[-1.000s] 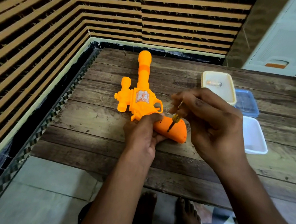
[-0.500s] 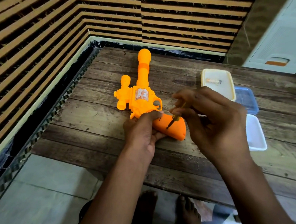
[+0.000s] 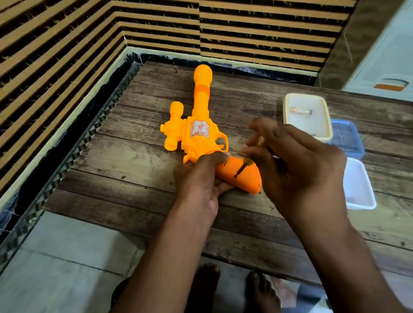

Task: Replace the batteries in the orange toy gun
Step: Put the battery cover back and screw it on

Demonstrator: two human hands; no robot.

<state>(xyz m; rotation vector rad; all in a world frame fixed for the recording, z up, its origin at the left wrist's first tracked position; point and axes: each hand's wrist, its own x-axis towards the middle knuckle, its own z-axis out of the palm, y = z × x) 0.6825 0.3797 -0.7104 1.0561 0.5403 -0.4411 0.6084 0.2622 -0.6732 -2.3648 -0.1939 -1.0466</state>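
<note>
An orange toy gun (image 3: pixel 198 120) lies flat on the wooden table (image 3: pixel 137 154), barrel pointing away from me, grip toward the right. My left hand (image 3: pixel 199 181) grips the gun where the body meets the grip. My right hand (image 3: pixel 297 170) pinches a small yellow-handled screwdriver (image 3: pixel 246 160) between its fingertips; the dark tip stands on the side of the orange grip. A single battery (image 3: pixel 300 111) lies in a cream tray (image 3: pixel 323 132) at the back right.
Beside the cream tray sit a blue lid or box (image 3: pixel 348 139) and a white tray (image 3: pixel 358 188) near the table's right side. A striped wall runs along the left and back. My bare feet (image 3: pixel 260 295) show below the table's front edge.
My right hand's fingers have shifted on the screwdriver handle, and it looks turned a little. The gun and my left hand stay where they were.
</note>
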